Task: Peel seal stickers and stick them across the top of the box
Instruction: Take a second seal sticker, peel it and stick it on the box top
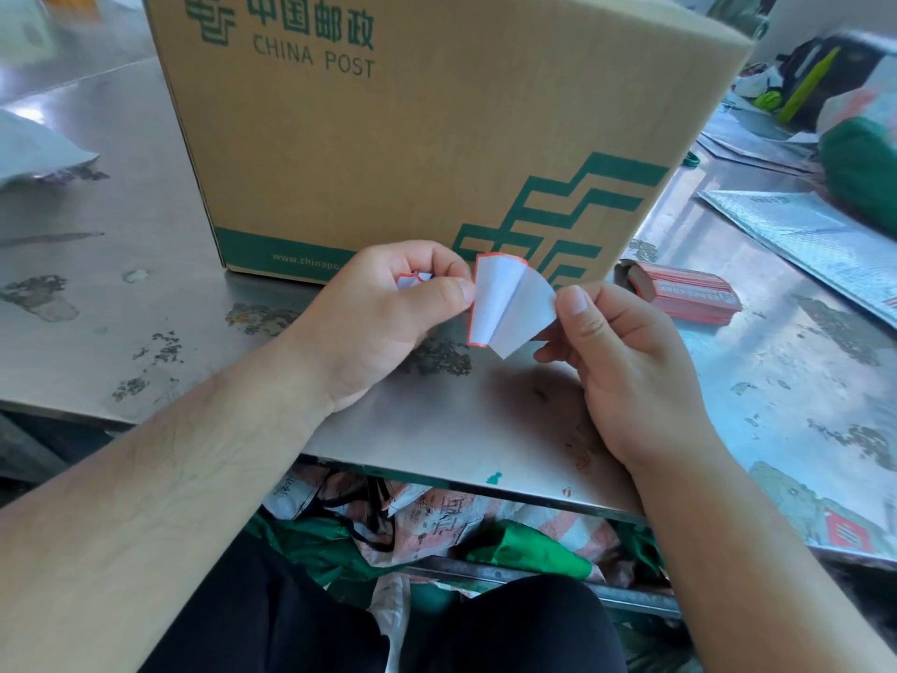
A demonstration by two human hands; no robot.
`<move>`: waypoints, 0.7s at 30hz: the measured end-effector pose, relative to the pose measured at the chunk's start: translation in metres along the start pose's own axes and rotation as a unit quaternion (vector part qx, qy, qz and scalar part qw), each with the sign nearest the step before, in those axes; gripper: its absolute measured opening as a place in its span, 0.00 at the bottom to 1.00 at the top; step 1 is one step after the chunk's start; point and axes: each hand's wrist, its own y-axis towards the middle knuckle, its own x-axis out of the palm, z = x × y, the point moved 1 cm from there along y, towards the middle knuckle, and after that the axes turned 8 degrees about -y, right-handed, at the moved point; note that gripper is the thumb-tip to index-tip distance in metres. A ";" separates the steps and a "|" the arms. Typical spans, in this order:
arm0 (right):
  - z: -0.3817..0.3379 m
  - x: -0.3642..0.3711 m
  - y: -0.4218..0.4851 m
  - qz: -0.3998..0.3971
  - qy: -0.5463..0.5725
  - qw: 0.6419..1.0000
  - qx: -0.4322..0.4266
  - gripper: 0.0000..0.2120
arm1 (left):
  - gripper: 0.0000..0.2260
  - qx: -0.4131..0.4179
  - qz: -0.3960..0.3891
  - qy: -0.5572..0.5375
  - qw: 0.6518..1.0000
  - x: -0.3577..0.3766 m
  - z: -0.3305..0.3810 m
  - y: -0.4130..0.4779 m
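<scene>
A brown China Post cardboard box (412,128) with green print stands on the metal table right in front of me; its top is out of view. Just before its lower edge I hold a white seal sticker with a red border (505,308) between both hands. My left hand (388,313) pinches the sticker's left side between thumb and fingers, with more red-edged paper tucked under its fingers. My right hand (626,352) pinches the right side, where the white backing curls away from the sticker.
A stack of red seal stickers (684,293) lies on the steel table (145,284) right of the box. Silver mailers (815,240) and a green bag (864,172) sit further right, a grey bag (34,148) at left. Sacks lie under the table edge.
</scene>
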 end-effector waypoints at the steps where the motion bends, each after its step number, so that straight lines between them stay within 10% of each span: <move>1: -0.001 0.000 0.000 -0.001 -0.008 1.000 -0.005 0.12 | 0.03 0.010 -0.006 0.017 1.000 0.000 -0.001 0.000; 21: -0.005 0.003 -0.002 -0.012 -0.044 0.998 -0.041 0.12 | 0.14 0.022 0.045 0.078 0.996 -0.001 -0.006 0.001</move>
